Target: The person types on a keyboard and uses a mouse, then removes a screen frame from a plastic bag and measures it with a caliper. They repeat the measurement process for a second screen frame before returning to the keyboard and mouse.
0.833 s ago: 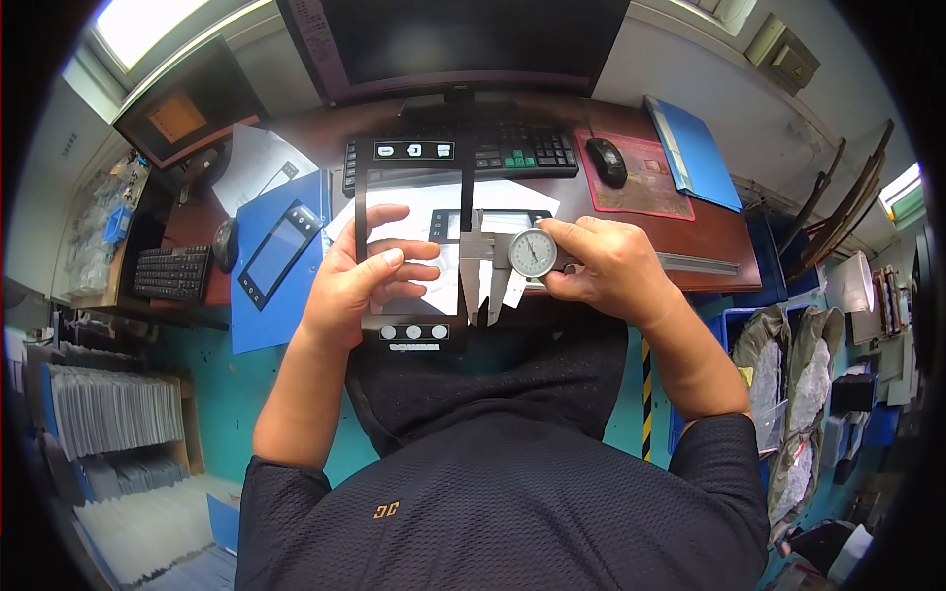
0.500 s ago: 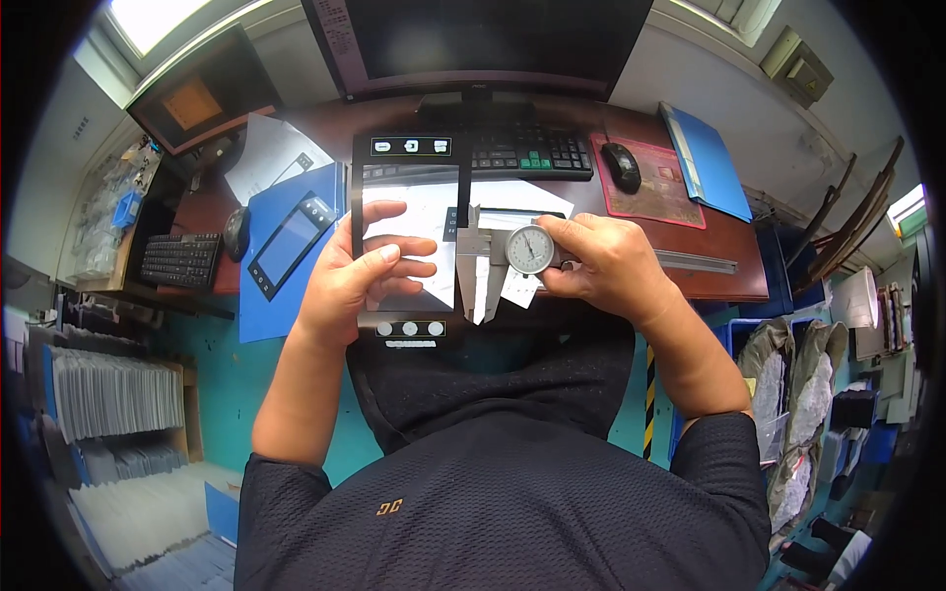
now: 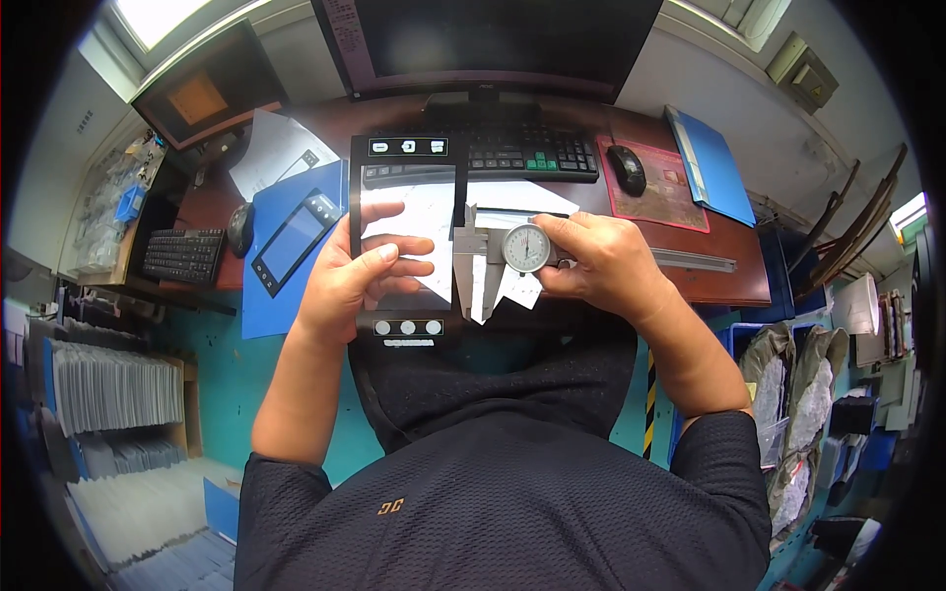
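While left hand (image 3: 347, 283) grasps the glass panel (image 3: 406, 231), right hand (image 3: 601, 264) clamps dial caliper (image 3: 512, 251) across its edge; measuring underway, reading seemingly pending.

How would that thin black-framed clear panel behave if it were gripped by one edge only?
The panel looks stiff: it stays flat though the left hand holds only its lower part. It seems thin and glassy, so probably light, slippery and breakable. The dial caliper in the right hand closes on its edge.
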The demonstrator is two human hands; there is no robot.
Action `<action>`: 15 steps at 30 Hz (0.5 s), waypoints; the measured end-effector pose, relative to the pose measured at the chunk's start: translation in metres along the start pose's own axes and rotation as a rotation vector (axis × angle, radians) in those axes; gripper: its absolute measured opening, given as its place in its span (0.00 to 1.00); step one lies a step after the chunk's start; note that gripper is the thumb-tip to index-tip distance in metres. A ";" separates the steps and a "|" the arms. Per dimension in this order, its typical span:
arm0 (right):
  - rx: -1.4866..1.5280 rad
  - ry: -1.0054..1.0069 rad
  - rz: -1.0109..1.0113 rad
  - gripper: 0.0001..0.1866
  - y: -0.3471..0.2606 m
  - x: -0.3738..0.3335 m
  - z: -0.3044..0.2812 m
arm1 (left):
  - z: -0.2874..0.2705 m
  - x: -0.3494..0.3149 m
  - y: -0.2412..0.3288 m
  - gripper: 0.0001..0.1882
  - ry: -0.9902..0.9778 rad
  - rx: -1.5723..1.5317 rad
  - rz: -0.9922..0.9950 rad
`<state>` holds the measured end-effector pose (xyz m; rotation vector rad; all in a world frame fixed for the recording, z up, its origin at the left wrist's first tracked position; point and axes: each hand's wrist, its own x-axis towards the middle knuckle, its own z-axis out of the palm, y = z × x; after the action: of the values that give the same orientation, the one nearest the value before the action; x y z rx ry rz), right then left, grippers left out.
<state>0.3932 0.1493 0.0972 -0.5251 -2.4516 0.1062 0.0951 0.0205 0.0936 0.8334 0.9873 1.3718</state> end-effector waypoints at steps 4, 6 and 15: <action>-0.004 -0.001 -0.001 0.23 -0.001 0.000 0.000 | 0.000 0.001 -0.001 0.25 0.009 0.025 -0.001; 0.012 0.010 -0.010 0.23 -0.001 0.000 0.000 | 0.001 0.000 -0.001 0.26 0.011 0.025 -0.003; -0.001 -0.010 0.008 0.23 0.002 -0.002 0.000 | 0.003 0.002 -0.001 0.26 0.023 0.035 -0.009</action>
<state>0.3953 0.1500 0.0956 -0.5366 -2.4599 0.1109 0.0985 0.0224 0.0939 0.8404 1.0339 1.3625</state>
